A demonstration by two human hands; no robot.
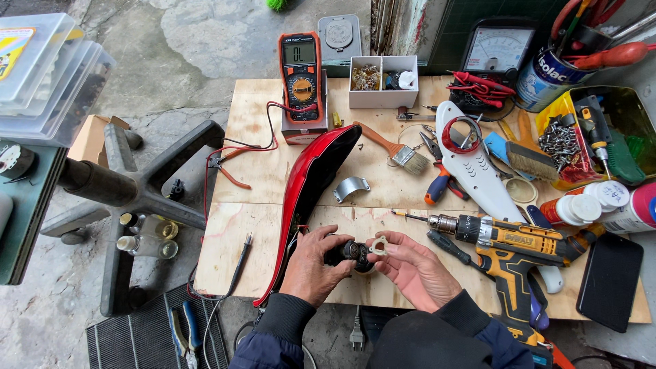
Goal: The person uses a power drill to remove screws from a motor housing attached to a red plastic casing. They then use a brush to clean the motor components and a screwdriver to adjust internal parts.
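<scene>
Small dark cylindrical part (350,253), low centre of frame, gripped in left hand (314,266); pale ring-shaped piece (378,244) pinched at its end by right hand (415,268), seemingly for alignment. Just above, long red cover (311,184) lying on wooden surface (232,239). Right of centre, yellow cordless drill (519,242) laid within reach. Farther up, orange multimeter (301,75) propped upright, display readable.

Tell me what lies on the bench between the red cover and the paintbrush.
In the head view, a small curved grey metal bracket lies on the plywood between the red cover and the paintbrush, touching neither.
</scene>
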